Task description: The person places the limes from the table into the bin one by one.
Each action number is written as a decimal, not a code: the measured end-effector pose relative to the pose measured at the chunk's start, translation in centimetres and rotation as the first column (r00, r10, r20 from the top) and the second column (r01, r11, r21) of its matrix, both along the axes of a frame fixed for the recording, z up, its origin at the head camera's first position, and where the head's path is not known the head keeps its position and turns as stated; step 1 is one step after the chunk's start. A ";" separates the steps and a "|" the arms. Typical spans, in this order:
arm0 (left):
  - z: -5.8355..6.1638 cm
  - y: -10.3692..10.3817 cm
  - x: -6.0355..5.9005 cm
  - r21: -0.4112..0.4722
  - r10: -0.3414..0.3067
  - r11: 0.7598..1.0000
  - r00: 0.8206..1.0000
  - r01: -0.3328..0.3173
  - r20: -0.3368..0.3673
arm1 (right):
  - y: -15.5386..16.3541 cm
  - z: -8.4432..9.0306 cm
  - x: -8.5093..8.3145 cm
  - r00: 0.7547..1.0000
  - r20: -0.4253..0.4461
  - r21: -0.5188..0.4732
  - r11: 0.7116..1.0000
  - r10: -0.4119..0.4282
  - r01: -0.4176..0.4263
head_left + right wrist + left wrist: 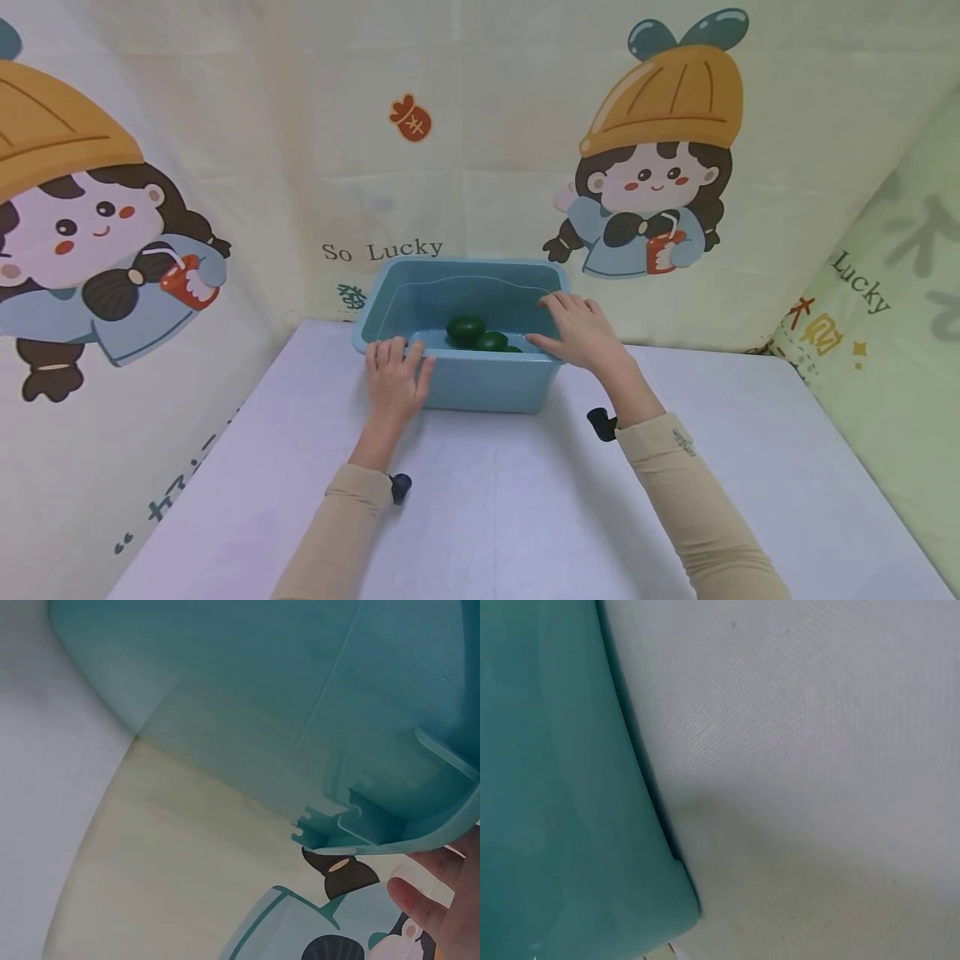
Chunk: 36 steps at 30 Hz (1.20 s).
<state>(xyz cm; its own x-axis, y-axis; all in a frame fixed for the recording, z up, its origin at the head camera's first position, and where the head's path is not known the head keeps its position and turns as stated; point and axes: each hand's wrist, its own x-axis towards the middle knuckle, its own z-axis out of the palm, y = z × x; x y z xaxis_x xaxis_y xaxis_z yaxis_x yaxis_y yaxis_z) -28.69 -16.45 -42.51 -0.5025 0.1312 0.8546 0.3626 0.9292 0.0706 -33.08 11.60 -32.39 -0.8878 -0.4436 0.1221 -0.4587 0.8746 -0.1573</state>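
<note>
A light blue plastic basin [465, 265] stands at the far middle of the white table [487, 508], with water in it and two or three dark green round fruits [466, 328] showing above its front wall. My left hand [395, 371] grips the front rim near the left corner, fingers over the edge and thumb on the outer wall. My right hand [577, 332] holds the front right corner of the rim, with the thumb lying along the front edge. In the right wrist view my fingertips [411, 894] show just past the basin's lip [390, 832]. The left wrist view shows only the basin wall [555, 787] and the tablecloth [817, 750].
Cartoon-printed fabric walls [652, 183] close in the table at the back and both sides, right behind the basin. Bare white cloth stretches from the basin toward me. A small black camera mount sits on each wrist [602, 423].
</note>
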 end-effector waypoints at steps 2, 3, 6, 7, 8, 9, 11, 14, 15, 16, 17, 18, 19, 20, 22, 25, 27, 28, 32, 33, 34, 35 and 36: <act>0.0 0.0 0.0 0.002 -0.004 1.000 1.000 0.004 0.015 | 0.1 0.1 0.1 1.000 -0.005 0.000 1.000 0.001 -0.001; 0.1 -0.1 0.1 0.003 -0.006 1.000 1.000 0.006 0.023 | 0.1 0.1 0.2 1.000 -0.006 0.000 1.000 0.001 -0.001; 0.1 -0.1 0.2 0.009 -0.018 1.000 0.999 0.017 0.048 | 0.3 0.4 0.5 1.000 -0.014 -0.001 1.000 -0.001 0.001; 0.2 -0.2 0.2 0.008 -0.020 1.000 0.998 0.020 0.061 | 0.3 0.5 0.6 1.000 -0.017 -0.002 1.000 -0.003 0.003; 0.2 -0.2 0.3 0.010 -0.025 1.000 0.997 0.025 0.070 | 0.4 0.5 0.7 1.000 -0.021 0.000 1.000 -0.004 0.004; 0.3 -0.2 0.3 0.012 -0.033 0.999 0.996 0.032 0.079 | 0.5 0.7 0.8 1.000 -0.025 -0.002 1.000 -0.007 0.007; 0.6 -0.3 0.4 0.010 -0.041 0.999 0.994 0.040 0.104 | 0.7 0.8 1.0 0.999 -0.038 -0.001 1.000 -0.012 0.012; 1.0 -0.4 0.7 0.010 -0.057 0.998 0.987 0.056 0.148 | 1.2 1.2 1.3 0.998 -0.055 0.007 1.000 -0.017 0.017; 1.2 -0.4 0.8 0.008 -0.058 0.998 0.985 0.057 0.164 | 1.3 1.3 1.4 0.998 -0.061 0.007 1.000 -0.018 0.019; 1.4 -0.5 0.9 0.005 -0.058 0.998 0.982 0.058 0.181 | 1.5 1.4 1.5 0.998 -0.067 0.009 1.000 -0.018 0.019; 1.6 -0.6 1.0 0.002 -0.056 0.998 0.977 0.057 0.204 | 1.6 1.5 1.6 0.997 -0.073 0.008 1.000 -0.017 0.018; 1.9 -0.6 1.2 -0.001 -0.053 0.999 0.971 0.054 0.231 | 1.7 1.6 1.7 0.997 -0.077 0.009 1.000 -0.015 0.016; 2.2 -0.7 1.3 -0.005 -0.050 0.999 0.964 0.053 0.262 | 1.9 1.8 1.7 0.996 -0.084 0.010 1.000 -0.017 0.018; 2.4 -0.8 1.4 -0.010 -0.042 0.999 0.953 0.047 0.298 | 2.0 1.8 1.8 0.996 -0.088 0.005 1.000 -0.018 0.018; 3.0 -0.9 1.6 -0.018 -0.033 0.999 0.928 0.042 0.370 | 2.3 2.0 2.0 0.995 -0.100 -0.001 1.000 -0.024 0.024; 3.8 -1.0 1.9 -0.026 -0.020 0.999 0.884 0.037 0.466 | 2.9 2.3 2.2 0.992 -0.118 -0.014 0.999 -0.038 0.037; 4.3 -1.2 2.0 -0.035 -0.011 0.999 0.857 0.034 0.516 | 3.3 2.4 2.5 0.990 -0.129 -0.023 0.999 -0.049 0.046; 4.5 -1.2 2.1 -0.038 -0.006 0.999 0.842 0.032 0.539 | 3.5 2.5 2.6 0.990 -0.132 -0.030 0.998 -0.056 0.052; 5.6 -1.3 2.3 -0.022 -0.005 0.999 0.778 0.024 0.629 | 4.6 2.8 3.1 0.984 -0.156 -0.051 0.995 -0.087 0.080; 5.9 -1.3 2.4 -0.011 -0.009 1.000 0.758 0.021 0.652 | 4.8 2.8 3.2 0.982 -0.163 -0.058 0.995 -0.095 0.087; 6.2 -1.3 2.5 0.001 -0.013 1.000 0.741 0.017 0.672 | 5.0 2.9 3.3 0.980 -0.169 -0.064 0.994 -0.101 0.091; 6.6 -1.3 2.5 0.014 -0.020 1.000 0.726 0.015 0.687 | 5.3 3.0 3.4 0.979 -0.173 -0.070 0.993 -0.106 0.095; 6.9 -1.3 2.5 0.025 -0.026 1.000 0.711 0.012 0.703 | 5.5 3.1 3.5 0.978 -0.175 -0.075 0.992 -0.111 0.100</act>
